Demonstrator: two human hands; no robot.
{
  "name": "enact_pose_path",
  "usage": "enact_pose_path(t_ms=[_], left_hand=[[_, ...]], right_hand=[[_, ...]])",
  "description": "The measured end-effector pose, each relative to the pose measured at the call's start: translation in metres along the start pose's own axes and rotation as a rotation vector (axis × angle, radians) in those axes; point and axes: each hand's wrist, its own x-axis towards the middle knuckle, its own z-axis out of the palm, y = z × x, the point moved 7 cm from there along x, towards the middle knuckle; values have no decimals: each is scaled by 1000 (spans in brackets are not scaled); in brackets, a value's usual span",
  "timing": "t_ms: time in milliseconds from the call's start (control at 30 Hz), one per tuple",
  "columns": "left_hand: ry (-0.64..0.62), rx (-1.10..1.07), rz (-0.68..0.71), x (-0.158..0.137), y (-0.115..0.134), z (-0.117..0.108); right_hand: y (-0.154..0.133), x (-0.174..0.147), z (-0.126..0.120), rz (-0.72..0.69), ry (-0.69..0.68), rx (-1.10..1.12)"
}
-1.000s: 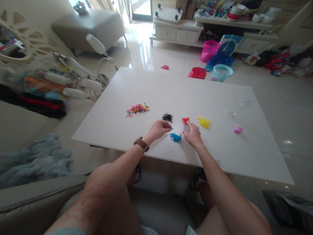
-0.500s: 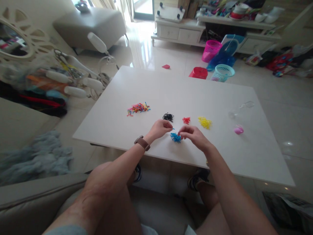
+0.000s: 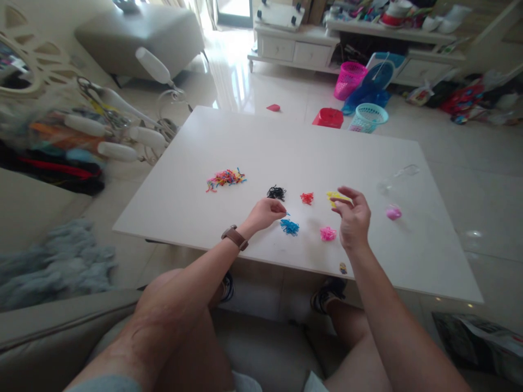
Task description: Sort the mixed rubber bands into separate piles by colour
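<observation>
My left hand [image 3: 267, 213] is closed in a pinch on a small blue rubber band [image 3: 287, 214], just above the table. Right below it lies a pile of blue bands [image 3: 290, 227]; a black pile [image 3: 277, 192] sits just behind that hand. My right hand [image 3: 353, 218] is raised with its thumb and fingers apart, and I see nothing between them. It partly covers the yellow pile [image 3: 333, 197]. A pink pile [image 3: 328, 234] lies to its left, and a small red pile [image 3: 306, 198] lies between black and yellow.
On the white table [image 3: 261, 144] a mixed-colour pile [image 3: 226, 178] lies at left. A pink bundle [image 3: 394, 212] and a clear plastic piece [image 3: 384, 188] are at right. A small yellow-and-blue figure [image 3: 342, 268] is by the front edge. Baskets [image 3: 369, 117] stand beyond the table.
My right hand has moved right and up from the blue pile to the yellow one, its fingers spreading. The pink pile has come into sight. My left hand keeps its pinch.
</observation>
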Motion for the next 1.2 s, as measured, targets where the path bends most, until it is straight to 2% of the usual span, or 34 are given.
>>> enact_pose_path(t_ms=[367, 500, 767, 867, 967, 1067, 1200], left_hand=[[-60, 340, 108, -5, 6, 17], [-104, 410, 166, -7, 6, 22], [-90, 479, 179, -9, 5, 18], [-33, 498, 133, -7, 10, 3], [75, 538, 17, -6, 6, -26], [187, 655, -108, -7, -7, -63], [305, 810, -383, -14, -38, -113]], right_hand=[[-14, -19, 35, -61, -270, -165], [-18, -24, 41, -107, -293, -198], [-18, -26, 45, -116, -309, -207], [-17, -26, 45, -117, -314, -207], [-16, -28, 47, -117, -322, -201], [-16, -30, 51, -113, -339, -202], [-16, -33, 54, -125, -366, -217]])
